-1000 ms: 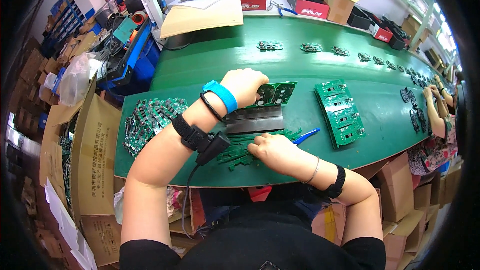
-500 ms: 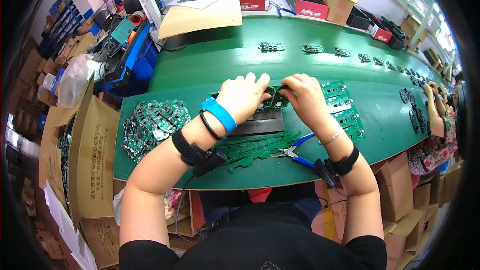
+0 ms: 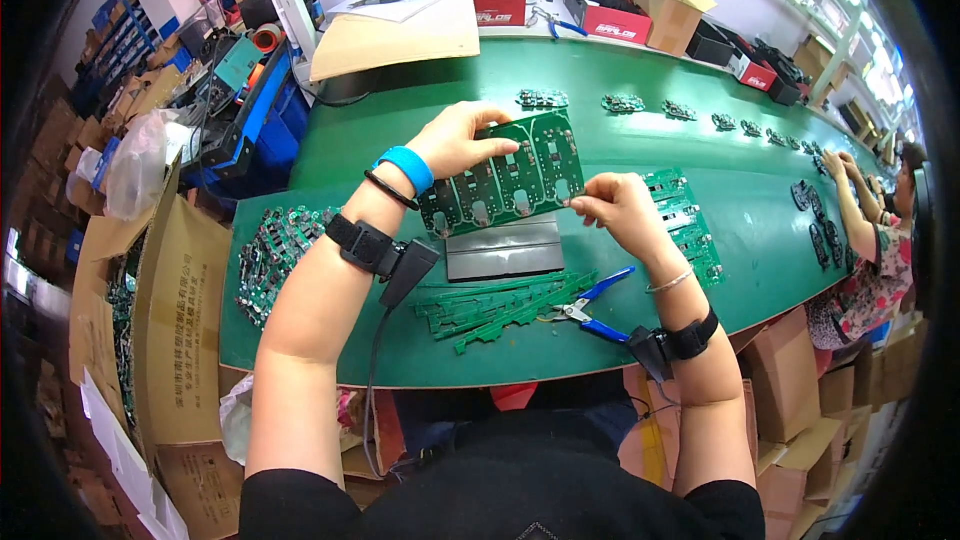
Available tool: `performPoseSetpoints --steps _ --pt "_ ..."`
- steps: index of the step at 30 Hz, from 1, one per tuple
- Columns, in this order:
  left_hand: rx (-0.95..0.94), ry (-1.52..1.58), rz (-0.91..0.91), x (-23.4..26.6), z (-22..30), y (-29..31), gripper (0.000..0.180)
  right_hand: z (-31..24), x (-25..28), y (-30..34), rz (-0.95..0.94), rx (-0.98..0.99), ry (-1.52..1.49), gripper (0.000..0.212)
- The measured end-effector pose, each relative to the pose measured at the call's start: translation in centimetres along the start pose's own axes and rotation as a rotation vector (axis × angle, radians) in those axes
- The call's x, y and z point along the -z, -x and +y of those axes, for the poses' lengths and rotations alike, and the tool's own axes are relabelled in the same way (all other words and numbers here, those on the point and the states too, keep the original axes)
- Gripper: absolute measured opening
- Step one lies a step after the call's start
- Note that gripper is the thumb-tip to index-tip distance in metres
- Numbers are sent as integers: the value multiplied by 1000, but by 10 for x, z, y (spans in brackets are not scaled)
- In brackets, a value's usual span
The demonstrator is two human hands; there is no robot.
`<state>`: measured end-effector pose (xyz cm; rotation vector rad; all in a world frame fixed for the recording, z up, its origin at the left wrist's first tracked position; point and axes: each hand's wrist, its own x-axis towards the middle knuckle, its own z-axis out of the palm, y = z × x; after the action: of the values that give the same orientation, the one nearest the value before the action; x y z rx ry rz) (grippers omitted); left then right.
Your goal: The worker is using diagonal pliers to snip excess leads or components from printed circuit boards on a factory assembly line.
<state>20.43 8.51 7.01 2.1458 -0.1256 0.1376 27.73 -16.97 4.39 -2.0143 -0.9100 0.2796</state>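
Green board (image 3: 516, 176), long axis rising rightward; left hand (image 3: 458, 140) clamping, right hand (image 3: 626, 212) pinching corner.

- Left hand (image 3: 458, 143): raised above the right; thumb extended rightward in a grip, fingers partly hidden.
- Right hand (image 3: 622, 210): thumb and fingers pinched at the tips, directed left.
- Left forearm (image 3: 322, 305): angled inward, elbow bent.
- Right forearm (image 3: 703, 368): elbow bent.

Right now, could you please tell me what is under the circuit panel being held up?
Below the circuit panel, a dark block on the green table shows; its upper edge is partly covered, so anything there is hidden.
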Motion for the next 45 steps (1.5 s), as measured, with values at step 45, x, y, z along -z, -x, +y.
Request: performPoseSetpoints --steps 45 --pt "352 177 -56 14 -53 21 22 -9 -51 -91 -150 278 213 23"
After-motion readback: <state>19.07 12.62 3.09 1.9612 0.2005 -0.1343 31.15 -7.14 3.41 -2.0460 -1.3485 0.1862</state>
